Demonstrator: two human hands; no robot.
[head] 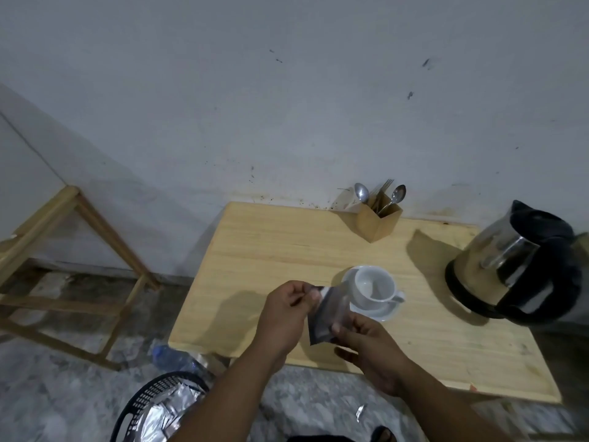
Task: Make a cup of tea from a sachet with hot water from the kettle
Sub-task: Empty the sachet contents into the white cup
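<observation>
A person is holding a silvery sachet (328,314) above the near edge of a light wooden desk (287,250), with both hands closed on it. The left hand (287,311) is pinching the sachet's top corner between thumb and fingers, while the right hand (369,349) is gripping its lower end, so the sachet is stretching tilted between them; it is blurred, and whether it is already torn cannot be told. Just beyond the sachet, at about two o'clock from it, a white cup (374,288) is sitting upright on a white saucer (376,311), its handle pointing toward four o'clock. Further out at three o'clock, a steel kettle (513,266) with a black lid and handle is standing on its black base near the desk's right edge. At twelve o'clock from the cup, against the wall, a wooden holder (379,220) is keeping spoons and a fork upright. On the floor at seven o'clock from the hands, a black basket (140,406) is holding crumpled foil wrappers, and a plastic bottle (173,358) is lying beside the desk's near corner.
</observation>
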